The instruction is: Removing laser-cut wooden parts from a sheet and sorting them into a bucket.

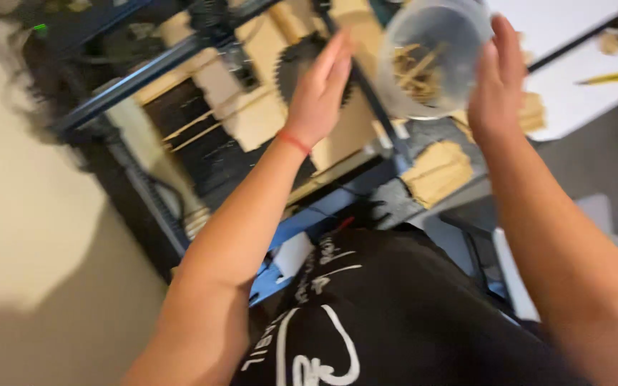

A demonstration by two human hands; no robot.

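Clear cup (430, 57) tipped sideways, mouth twd camera; R hand (498, 86) gripping.

Dim indoor light, heavy motion blur, soft shadows

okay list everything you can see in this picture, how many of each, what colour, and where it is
clear plastic cup: one, see-through, top centre-right, beside the right palm
thin wooden sticks: several, pale tan, inside the cup
toothed disc: one, black, top centre, partly behind the left hand
flat wooden pieces: several, light tan, across the frame and bench; blurred
metal frame bars: several, dark blue-black, running diagonally upper left to centre
white board: one, white, upper right
yellow pencil-like item: one, yellow, on the white board
floor: beige, left side
wristband: one, red, left wrist
shirt: one, black with white print, bottom centre
left hand: open, fingers up, left of the cup
right hand: against the cup's right side
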